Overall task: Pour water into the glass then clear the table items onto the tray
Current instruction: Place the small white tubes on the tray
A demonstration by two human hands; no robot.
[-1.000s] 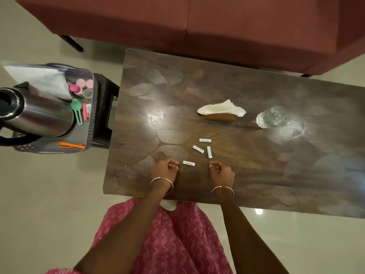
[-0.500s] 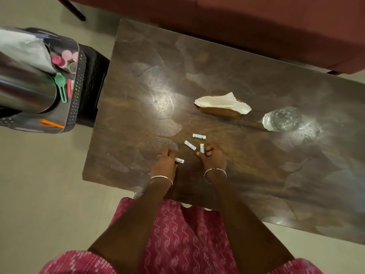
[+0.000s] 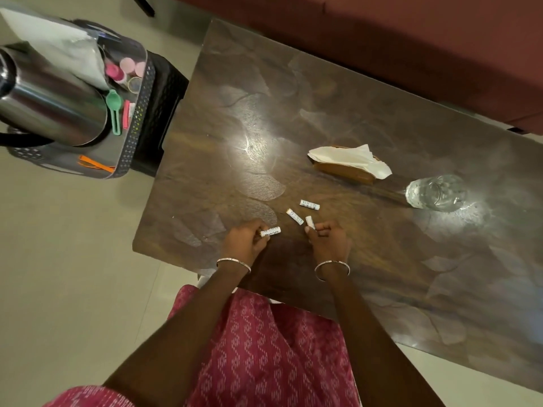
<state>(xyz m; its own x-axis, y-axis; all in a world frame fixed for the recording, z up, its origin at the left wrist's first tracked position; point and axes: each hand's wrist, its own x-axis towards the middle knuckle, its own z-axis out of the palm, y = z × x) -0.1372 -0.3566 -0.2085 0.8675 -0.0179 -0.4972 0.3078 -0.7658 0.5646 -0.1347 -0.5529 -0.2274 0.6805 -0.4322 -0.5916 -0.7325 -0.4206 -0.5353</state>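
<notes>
Clearing the small white cylinders, one in each hand

The left hand (image 3: 244, 243) has its fingers curled round a cylinder (image 3: 271, 231) near the front edge of the table (image 3: 293, 98). The right hand (image 3: 329, 240) pinches a second cylinder (image 3: 310, 222) at its fingertips. Two loose cylinders (image 3: 294, 216) lie just beyond, between the hands. It is probably best to tuck each held piece into the palm and gather the others before carrying, as round pieces may roll. The filled glass (image 3: 435, 191) stands well to the right, and the tray (image 3: 142, 113) sits off the table's left end.
</notes>
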